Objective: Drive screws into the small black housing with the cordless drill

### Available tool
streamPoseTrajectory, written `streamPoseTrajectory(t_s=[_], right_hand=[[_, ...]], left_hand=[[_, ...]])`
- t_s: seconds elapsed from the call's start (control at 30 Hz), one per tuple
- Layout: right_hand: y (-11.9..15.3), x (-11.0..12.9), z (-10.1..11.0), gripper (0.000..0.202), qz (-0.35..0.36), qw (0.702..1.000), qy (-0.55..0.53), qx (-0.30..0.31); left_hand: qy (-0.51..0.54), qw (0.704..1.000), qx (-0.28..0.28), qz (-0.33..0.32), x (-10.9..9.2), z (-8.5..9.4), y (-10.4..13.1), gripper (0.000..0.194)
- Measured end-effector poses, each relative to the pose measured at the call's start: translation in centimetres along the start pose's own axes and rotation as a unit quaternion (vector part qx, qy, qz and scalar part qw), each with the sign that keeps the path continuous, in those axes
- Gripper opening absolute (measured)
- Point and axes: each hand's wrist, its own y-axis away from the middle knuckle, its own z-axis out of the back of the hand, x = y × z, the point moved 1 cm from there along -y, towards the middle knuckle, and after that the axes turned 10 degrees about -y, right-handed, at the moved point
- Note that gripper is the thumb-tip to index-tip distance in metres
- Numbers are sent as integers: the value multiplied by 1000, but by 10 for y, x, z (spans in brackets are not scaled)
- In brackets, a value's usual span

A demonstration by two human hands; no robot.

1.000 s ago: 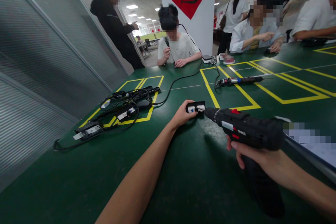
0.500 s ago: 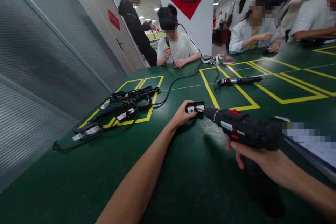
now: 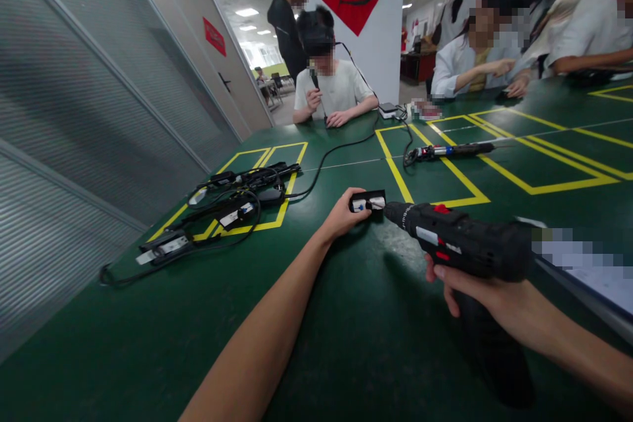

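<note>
Near the middle of the green table, my left hand [image 3: 345, 214] grips a small black box [image 3: 378, 196] by its left end, fingers pressed on it. White parts and a blue spot show inside the box. My right hand [image 3: 475, 290] is wrapped round the handle of a black power drill [image 3: 465, 241] with red details. The drill lies level and points left, its chuck close against the right end of the box. Whether the tip touches something inside is too small to tell.
Black cables and devices [image 3: 237, 198] lie on the left. A dark rod-shaped tool [image 3: 452, 150] lies beyond the drill, among yellow tape rectangles. A tray-like object [image 3: 583, 270] is at the right. Across the table [image 3: 237, 316] sits a person [image 3: 336, 89]; others are behind.
The standing person in dark clothes has moved right, behind the seated person. My hands, the box and the drill have hardly moved.
</note>
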Motion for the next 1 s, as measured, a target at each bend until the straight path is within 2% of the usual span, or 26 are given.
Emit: streamPoseTrajectory(t_s=[0.23, 0.67, 1.0], right_hand=[[-2, -5, 1, 31, 11, 1000, -13, -4], [0, -2, 0, 29, 10, 1000, -10, -1], [-1, 3, 1, 26, 5, 1000, -11, 3]], left_hand=[[4, 1000, -1, 0, 0, 0, 0, 52], [-15, 1000, -3, 7, -5, 2, 1, 51], [-1, 1000, 4, -3, 3, -1, 0, 52]])
